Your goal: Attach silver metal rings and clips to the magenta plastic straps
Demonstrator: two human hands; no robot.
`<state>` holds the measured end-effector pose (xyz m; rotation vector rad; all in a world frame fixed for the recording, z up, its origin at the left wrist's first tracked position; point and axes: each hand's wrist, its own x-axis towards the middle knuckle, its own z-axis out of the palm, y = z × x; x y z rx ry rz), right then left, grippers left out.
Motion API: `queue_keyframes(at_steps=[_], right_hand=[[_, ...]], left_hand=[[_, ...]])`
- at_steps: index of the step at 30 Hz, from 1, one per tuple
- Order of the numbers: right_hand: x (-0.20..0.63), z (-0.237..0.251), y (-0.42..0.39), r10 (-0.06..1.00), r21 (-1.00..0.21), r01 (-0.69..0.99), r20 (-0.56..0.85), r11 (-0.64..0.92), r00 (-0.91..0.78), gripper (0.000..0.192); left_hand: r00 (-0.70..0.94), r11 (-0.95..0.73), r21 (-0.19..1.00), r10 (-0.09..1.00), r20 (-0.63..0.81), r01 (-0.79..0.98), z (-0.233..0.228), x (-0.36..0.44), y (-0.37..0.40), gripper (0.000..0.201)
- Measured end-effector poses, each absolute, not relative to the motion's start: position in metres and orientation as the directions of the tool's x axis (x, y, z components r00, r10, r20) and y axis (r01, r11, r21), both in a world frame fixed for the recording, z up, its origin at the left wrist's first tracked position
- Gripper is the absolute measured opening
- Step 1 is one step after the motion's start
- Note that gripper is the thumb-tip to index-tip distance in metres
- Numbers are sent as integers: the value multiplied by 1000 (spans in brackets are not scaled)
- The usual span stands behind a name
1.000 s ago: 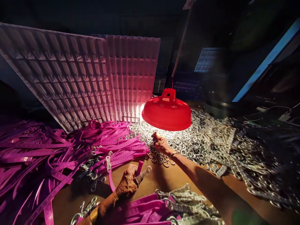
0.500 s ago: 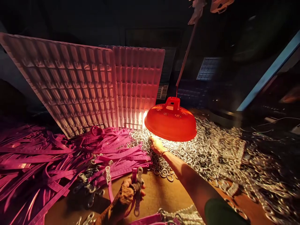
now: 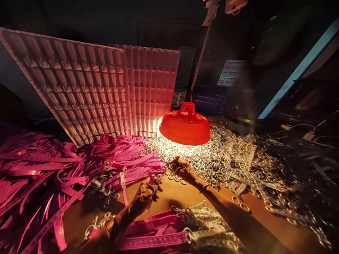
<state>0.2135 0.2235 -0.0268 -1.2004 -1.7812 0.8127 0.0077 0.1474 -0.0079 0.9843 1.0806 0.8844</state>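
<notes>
Now the pink strap (image 3: 153, 180) with its metal clip stands up from the left hand (image 3: 145, 193), which is closed around it above the table (image 3: 180, 197). Just beyond, the right hand (image 3: 182, 165) rests curled on the rings (image 3: 212, 158), its grip unclear, under the red lamp (image 3: 185, 126). More straps (image 3: 66, 169) lie left.

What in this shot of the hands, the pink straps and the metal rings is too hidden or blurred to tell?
Head view only:
- Right hand on the metal rings: fingertips curl under, so any ring pinched is hidden.
- Left hand: grips a pink strap; its clasp is too small and dim.
- Red lamp: shade hides the bulb.
- Far right table: motion-blurred, dark.
- Finished straps: cut by the bottom edge.
</notes>
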Motion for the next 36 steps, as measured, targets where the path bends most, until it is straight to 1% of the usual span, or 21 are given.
queue_keyframes(at_steps=[3, 5, 8, 10, 14, 17, 19, 21, 23, 24, 26, 27, 30, 32, 34, 36], right_hand=[[208, -30, 201, 906, -802, 426, 339, 419, -252, 33], [202, -34, 192, 884, -771, 434, 385, 467, -267, 33], [194, -37, 185, 868, -745, 446, 413, 496, -275, 29], [189, -37, 183, 855, -717, 465, 434, 519, -285, 26], [182, -31, 182, 794, -633, 480, 484, 608, -368, 18], [180, -24, 179, 782, -665, 418, 469, 619, -411, 21], [179, -21, 177, 819, -740, 374, 425, 560, -385, 31], [177, -21, 175, 884, -838, 322, 341, 440, -320, 37], [175, -23, 172, 940, -936, 232, 196, 263, -278, 36], [174, -26, 171, 951, -967, 185, 117, 174, -285, 33], [173, -32, 169, 950, -993, 112, -10, 26, -311, 31], [172, -35, 168, 949, -995, 94, -49, -20, -312, 31], [170, -42, 165, 958, -990, 131, -86, -51, -273, 21], [169, -42, 162, 967, -977, 212, -31, 24, -254, 11], [168, -42, 159, 966, -920, 331, 141, 208, -215, 5], [167, -41, 155, 911, -799, 439, 346, 411, -223, 8]], left_hand=[[246, 231, 972, 945, -215, -40, 0, 9, 144, 53], [235, 215, 977, 950, -206, -11, 1, 12, 145, 54], [205, 210, 977, 955, -215, 47, -1, 17, 147, 53], [208, 176, 981, 960, -189, 80, -3, 20, 149, 52], [207, 120, 989, 969, -137, 91, -9, 25, 150, 49], [211, 127, 989, 967, -141, 76, -13, 25, 152, 47], [216, 133, 989, 966, -144, 67, -14, 24, 153, 46], [206, 130, 989, 968, -140, 65, -13, 24, 154, 43], [188, 111, 991, 974, -124, 77, -13, 24, 153, 39], [178, 103, 990, 977, -118, 94, -13, 25, 153, 37], [165, 111, 984, 977, -134, 140, -13, 26, 151, 33], [162, 112, 981, 977, -137, 157, -13, 26, 150, 32], [188, 83, 985, 976, -110, 149, -11, 25, 148, 32], [247, 53, 994, 966, -74, 91, -11, 21, 150, 34], [329, 113, 993, 937, -120, 42, -13, 17, 153, 31], [371, 237, 970, 898, -238, 48, -17, 12, 157, 27]])
